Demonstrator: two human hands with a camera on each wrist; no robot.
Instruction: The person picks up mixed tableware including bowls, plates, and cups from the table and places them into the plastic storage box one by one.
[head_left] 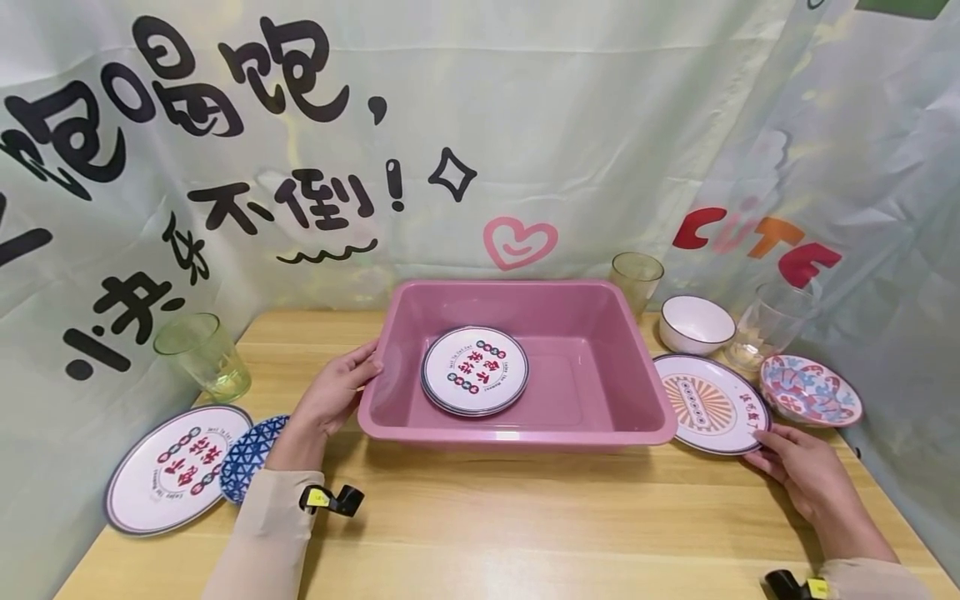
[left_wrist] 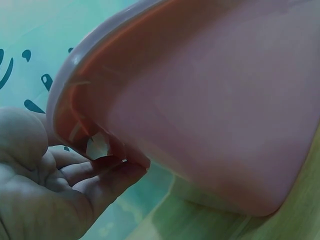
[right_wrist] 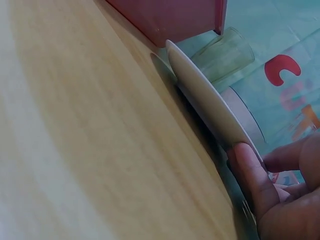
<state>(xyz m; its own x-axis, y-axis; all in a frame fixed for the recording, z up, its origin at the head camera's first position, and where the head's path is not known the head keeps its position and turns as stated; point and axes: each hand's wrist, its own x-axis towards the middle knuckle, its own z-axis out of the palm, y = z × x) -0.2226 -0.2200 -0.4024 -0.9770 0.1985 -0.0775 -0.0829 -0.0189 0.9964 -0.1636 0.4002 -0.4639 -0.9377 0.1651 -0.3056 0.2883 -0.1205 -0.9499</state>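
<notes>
A pink plastic basin (head_left: pixel 615 367) stands mid-table, with small round white plates (head_left: pixel 476 371), apparently stacked, in its left half. My left hand (head_left: pixel 333 392) grips the basin's left rim; in the left wrist view the fingers (left_wrist: pixel 112 185) curl under the lip. To the right of the basin, my right hand (head_left: pixel 806 471) pinches the near right edge of a white plate with an orange sunburst (head_left: pixel 705 406). The right wrist view shows that plate (right_wrist: pixel 210 100) tilted, its underside partly off the table, a digit beneath and others on top.
At left are a green glass (head_left: pixel 206 358), a large white plate (head_left: pixel 168 479) and a blue patterned bowl (head_left: pixel 251 454), partly behind my left arm. Back right hold an amber glass (head_left: pixel 636 279), white bowl (head_left: pixel 696 325), clear glass (head_left: pixel 768 329) and floral bowl (head_left: pixel 810 390). A printed curtain (head_left: pixel 450 100) hangs behind.
</notes>
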